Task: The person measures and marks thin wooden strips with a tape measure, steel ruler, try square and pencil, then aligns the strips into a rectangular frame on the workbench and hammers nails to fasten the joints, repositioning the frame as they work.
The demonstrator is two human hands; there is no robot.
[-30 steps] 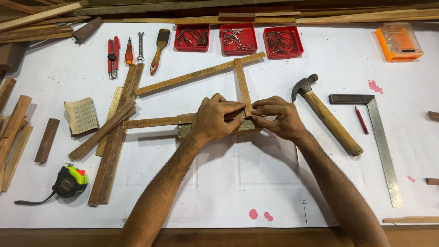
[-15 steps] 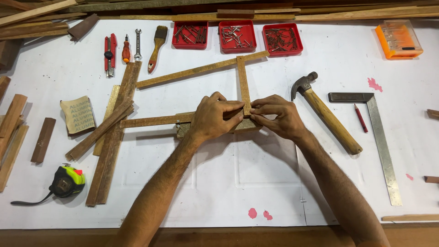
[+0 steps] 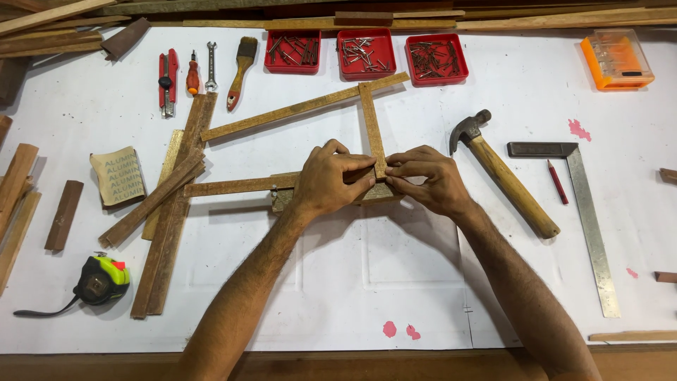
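Wooden frame (image 3: pixel 296 113) on white-covered workbench (image 3: pixel 352 282), both hands pinching joint.

White sheet (image 3: pixel 367 282) covering the workbench, pink paint spots marking it near the front. Bare wooden bench edge (image 3: pixel 352 365) showing along the bottom. Long timber strips (image 3: pixel 564 20) lying stacked along the far side. Even, bright light falling from above, throwing soft shadows.

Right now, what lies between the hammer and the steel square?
In the head view, a red pencil lies on the white sheet between the hammer and the steel square, touching neither.
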